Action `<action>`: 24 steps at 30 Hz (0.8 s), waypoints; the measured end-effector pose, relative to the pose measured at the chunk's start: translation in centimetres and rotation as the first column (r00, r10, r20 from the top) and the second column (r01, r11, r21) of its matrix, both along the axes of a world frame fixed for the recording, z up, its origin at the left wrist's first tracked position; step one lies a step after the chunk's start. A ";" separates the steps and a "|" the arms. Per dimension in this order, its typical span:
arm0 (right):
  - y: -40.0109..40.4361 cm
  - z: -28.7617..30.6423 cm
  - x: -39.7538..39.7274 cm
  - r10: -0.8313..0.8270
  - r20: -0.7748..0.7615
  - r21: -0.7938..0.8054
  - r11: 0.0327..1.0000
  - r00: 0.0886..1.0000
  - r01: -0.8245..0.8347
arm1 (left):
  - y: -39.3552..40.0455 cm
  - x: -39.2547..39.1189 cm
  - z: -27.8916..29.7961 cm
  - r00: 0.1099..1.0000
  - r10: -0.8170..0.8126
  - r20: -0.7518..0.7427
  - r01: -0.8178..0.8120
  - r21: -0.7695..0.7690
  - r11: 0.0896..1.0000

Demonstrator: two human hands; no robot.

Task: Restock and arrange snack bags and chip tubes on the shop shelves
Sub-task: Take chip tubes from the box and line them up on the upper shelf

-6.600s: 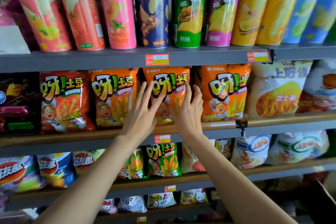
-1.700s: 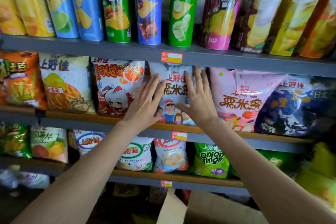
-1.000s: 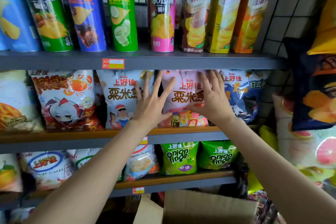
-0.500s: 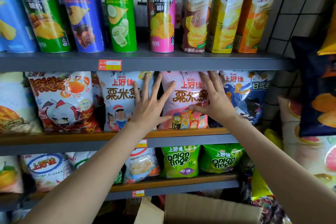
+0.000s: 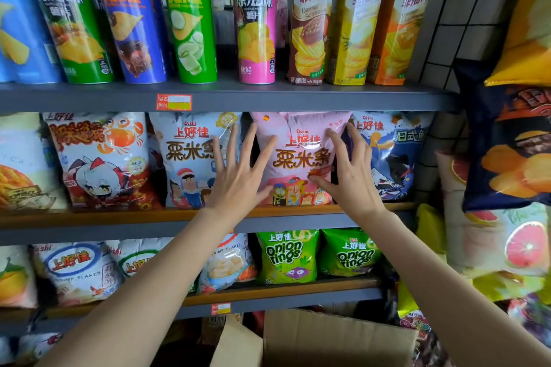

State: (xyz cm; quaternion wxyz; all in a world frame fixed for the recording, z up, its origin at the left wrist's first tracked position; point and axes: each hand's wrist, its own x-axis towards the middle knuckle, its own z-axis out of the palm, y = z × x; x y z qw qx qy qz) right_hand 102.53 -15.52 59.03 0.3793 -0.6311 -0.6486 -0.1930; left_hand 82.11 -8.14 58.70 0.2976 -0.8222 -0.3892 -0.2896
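Pink snack bag (image 5: 298,158) stands upright on the middle shelf (image 5: 89,219), centre of frame, between a white bag (image 5: 190,158) on its left and a blue bag (image 5: 390,155) on its right. My left hand (image 5: 238,176) lies flat on the pink bag's left edge, fingers straight and spread. My right hand (image 5: 347,170) presses its right edge, fingers straight, nothing gripped. Chip tubes (image 5: 256,15) stand along the top shelf. Cardboard box (image 5: 328,340) at bottom centre.
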 end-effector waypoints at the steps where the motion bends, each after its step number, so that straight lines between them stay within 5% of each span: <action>1: -0.3 -0.2 0.1 -0.004 -0.021 -0.011 1.000 1.000 0.004 | -0.2 0.1 -0.1 1.000 -0.017 0.012 0.017 0.008 1.000; 8: -1.9 -3.0 0.0 0.027 -0.058 0.127 0.992 0.998 -0.020 | -2.8 1.0 -2.5 0.983 -0.150 0.107 0.151 0.001 0.989; 16: 0.0 -2.3 -9.6 0.204 0.082 0.226 0.950 0.976 -0.217 | -3.1 -7.2 -4.4 0.997 0.017 0.079 -0.004 -0.163 0.987; 24: 2.5 -5.3 -23.5 0.233 0.130 -0.138 0.967 0.964 -0.215 | -2.2 -20.1 -6.1 0.981 0.186 0.057 -0.158 -0.329 0.931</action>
